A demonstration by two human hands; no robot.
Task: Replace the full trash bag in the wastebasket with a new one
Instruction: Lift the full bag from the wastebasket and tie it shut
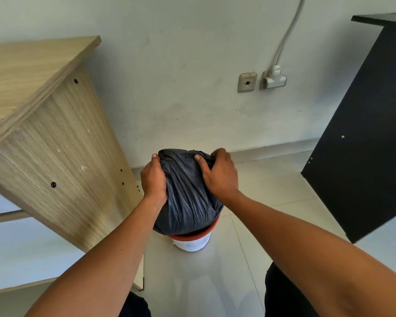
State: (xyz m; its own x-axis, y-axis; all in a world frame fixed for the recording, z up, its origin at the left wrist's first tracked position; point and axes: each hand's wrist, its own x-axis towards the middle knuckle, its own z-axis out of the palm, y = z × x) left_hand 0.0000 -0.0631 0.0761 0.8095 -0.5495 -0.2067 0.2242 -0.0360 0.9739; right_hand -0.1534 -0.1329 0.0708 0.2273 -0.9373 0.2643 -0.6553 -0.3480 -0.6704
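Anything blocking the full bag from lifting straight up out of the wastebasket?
Nothing visible. Both the left hand and right hand already grip the black trash bag, which bulges above the red rim of the white wastebasket. The wooden desk and black cabinet stand off to either side; overhead looks open.

Both arms out, left hand [153, 179] & right hand [220, 173] fingers curled, gripping.

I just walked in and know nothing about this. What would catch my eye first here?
A bulging black trash bag at the centre, sticking up out of a small white bin with a red rim on the tiled floor. Two bare hands clasp it: the left hand on its left side, the right hand near its top. A wooden cabinet stands left, a black one right.
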